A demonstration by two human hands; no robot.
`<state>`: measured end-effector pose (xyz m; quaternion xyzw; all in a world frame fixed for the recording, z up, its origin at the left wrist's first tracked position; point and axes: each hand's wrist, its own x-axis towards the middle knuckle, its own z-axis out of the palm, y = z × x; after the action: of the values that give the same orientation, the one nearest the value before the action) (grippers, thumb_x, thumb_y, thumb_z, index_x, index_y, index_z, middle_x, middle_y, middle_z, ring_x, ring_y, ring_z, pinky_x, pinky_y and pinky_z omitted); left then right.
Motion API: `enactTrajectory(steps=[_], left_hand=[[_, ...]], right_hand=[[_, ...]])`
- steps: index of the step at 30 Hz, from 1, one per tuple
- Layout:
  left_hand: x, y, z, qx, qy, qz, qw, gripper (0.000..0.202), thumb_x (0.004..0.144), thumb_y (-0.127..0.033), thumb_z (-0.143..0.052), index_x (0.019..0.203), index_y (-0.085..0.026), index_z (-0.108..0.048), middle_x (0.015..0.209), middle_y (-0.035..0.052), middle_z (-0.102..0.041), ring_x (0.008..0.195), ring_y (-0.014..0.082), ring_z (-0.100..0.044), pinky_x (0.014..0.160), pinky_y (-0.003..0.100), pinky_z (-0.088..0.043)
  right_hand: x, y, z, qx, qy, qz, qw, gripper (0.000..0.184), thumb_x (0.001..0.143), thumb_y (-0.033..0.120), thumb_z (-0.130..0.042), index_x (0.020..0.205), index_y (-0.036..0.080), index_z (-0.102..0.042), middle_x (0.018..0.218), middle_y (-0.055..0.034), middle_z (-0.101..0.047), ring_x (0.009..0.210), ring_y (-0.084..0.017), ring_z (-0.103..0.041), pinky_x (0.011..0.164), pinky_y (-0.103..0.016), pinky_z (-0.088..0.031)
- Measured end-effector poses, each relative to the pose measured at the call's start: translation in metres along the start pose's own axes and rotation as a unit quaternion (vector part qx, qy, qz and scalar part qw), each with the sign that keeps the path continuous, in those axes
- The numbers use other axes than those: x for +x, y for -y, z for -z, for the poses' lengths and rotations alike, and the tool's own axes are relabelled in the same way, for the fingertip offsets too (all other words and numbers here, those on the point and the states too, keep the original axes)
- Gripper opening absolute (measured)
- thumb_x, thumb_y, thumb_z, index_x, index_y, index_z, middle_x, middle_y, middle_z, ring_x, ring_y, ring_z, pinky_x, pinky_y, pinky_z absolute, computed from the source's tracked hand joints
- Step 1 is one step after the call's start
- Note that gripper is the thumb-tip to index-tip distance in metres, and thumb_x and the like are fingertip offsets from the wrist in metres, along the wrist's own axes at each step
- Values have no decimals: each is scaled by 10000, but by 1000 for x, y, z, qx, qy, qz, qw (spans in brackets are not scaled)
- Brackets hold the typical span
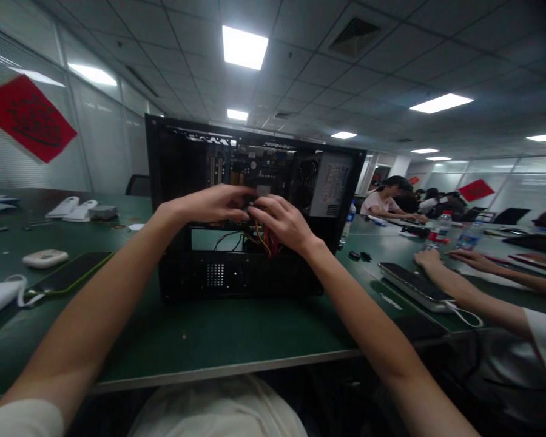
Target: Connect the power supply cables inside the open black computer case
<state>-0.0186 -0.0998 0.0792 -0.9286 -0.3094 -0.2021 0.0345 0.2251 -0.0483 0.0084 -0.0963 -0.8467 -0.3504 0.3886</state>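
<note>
An open black computer case [175,273] stands upright in front of me on the green table. Both my hands reach into its middle, before the motherboard [253,164]. My left hand [213,203] has its fingers bent together around a small dark part, too dim to name. Close against it, my right hand [282,221] curls its fingers at the same spot. A bundle of red, yellow and black cables [272,241] hangs just below my right fingers. The power supply [331,187] sits in the upper right of the case.
Left on the table [227,340] lie a phone [70,273], a white earphone case [45,259] and a grey block [103,212]. To the right are a dark-topped device with a white cable [416,285], water bottles [471,235] and a co-worker's forearm [464,288]. Another person sits farther back.
</note>
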Motion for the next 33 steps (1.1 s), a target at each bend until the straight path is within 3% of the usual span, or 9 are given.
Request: enactTrajectory(steps=[5, 10, 14, 18, 21, 25, 33], left_hand=[[7, -1, -9, -25, 1, 3, 1000, 583, 935, -396, -627, 1455, -159, -510, 1044, 88, -746, 830, 172, -672, 740, 260, -475], [12, 1, -14, -61, 10, 16, 998, 567, 938, -361, -607, 1463, -168, -514, 1136, 102, -745, 901, 187, -684, 790, 271, -488], [13, 8, -17, -35, -2, 39, 999, 510, 936, -385, -601, 1397, -168, -585, 1197, 102, -736, 983, 212, -680, 848, 284, -484], [18, 16, -26, 43, -34, 81, 995, 467, 914, -363, -616, 1340, -173, -638, 1145, 108, -750, 959, 219, -687, 810, 275, -470], [23, 18, -34, 111, -24, 119, 986, 348, 908, -329, -595, 1197, -189, -729, 1053, 99, -766, 895, 220, -689, 742, 276, -448], [29, 19, -46, 141, -8, 121, 983, 297, 890, -268, -568, 1100, -222, -773, 1047, 79, -770, 909, 214, -676, 752, 281, -439], [32, 30, -63, 157, 45, 174, 971, 283, 870, -253, -539, 995, -192, -785, 955, 100, -754, 796, 202, -641, 646, 277, -389]], right_hand=[[-5, -4, -7, -21, -21, 20, 999, 293, 1041, 181, -464, 1237, 202, -680, 1231, -124, -645, 1220, -250, -570, 1004, -433, -541], [3, -3, -2, 2, 62, -30, 998, 326, 1061, 216, -406, 1237, 218, -680, 1245, -124, -646, 1211, -252, -565, 1008, -436, -515], [9, -4, -2, -3, 113, -49, 992, 349, 1065, 213, -373, 1254, 193, -666, 1256, -141, -644, 1163, -261, -560, 981, -431, -497], [16, -5, -7, -34, 172, -84, 981, 334, 1052, 196, -390, 1232, 154, -668, 1233, -155, -649, 1119, -266, -554, 868, -373, -495], [18, -5, -11, -39, 217, -122, 968, 327, 1038, 198, -415, 1254, 171, -659, 1261, -137, -637, 1158, -261, -551, 792, -324, -476], [18, -4, -17, -34, 261, -154, 953, 309, 974, 195, -511, 1238, 159, -668, 1227, -129, -651, 1133, -264, -591, 778, -315, -463], [13, -9, -31, -34, 336, -120, 933, 294, 860, 219, -647, 1132, 125, -708, 1186, -148, -678, 1079, -298, -642, 810, -342, -469]])
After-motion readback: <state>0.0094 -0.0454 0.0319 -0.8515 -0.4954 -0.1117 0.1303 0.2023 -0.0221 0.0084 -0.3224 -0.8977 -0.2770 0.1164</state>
